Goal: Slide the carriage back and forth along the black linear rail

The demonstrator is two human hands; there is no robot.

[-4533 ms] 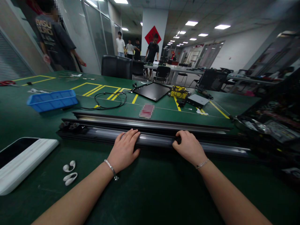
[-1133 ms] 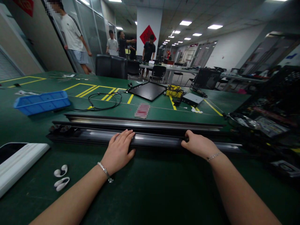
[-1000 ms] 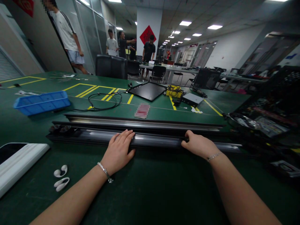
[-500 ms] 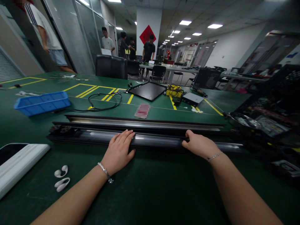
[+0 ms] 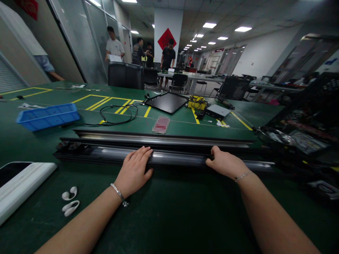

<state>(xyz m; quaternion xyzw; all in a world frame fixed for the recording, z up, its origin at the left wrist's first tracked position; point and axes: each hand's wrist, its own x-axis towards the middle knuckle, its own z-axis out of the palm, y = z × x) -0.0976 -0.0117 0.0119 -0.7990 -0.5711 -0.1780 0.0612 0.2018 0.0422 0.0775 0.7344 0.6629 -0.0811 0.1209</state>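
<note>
A long black metal rail (image 5: 174, 159) with a glossy rounded face lies across the green table in front of me. My left hand (image 5: 137, 169) rests on its middle, fingers stretched over the top and thumb apart along the near side. Farther right, my right hand (image 5: 226, 163) pinches at the same rail; a small dark bit shows between thumb and fingers, too small to name. Just behind lies a second black rail (image 5: 164, 140), roughly parallel. Dark fittings (image 5: 71, 145) sit at the near rail's left end.
A blue bin (image 5: 49, 116), a black cable loop (image 5: 119, 114), a flat black panel (image 5: 168, 102) and a grey box (image 5: 218, 112) lie beyond the rails. White earbuds (image 5: 70, 201) and a white-edged device (image 5: 29, 187) are at left. Dark equipment (image 5: 304, 141) crowds the right.
My hands and both rails look unmoved. In the background, a person at far left has moved toward the left edge, and others by the glass wall have shifted.
</note>
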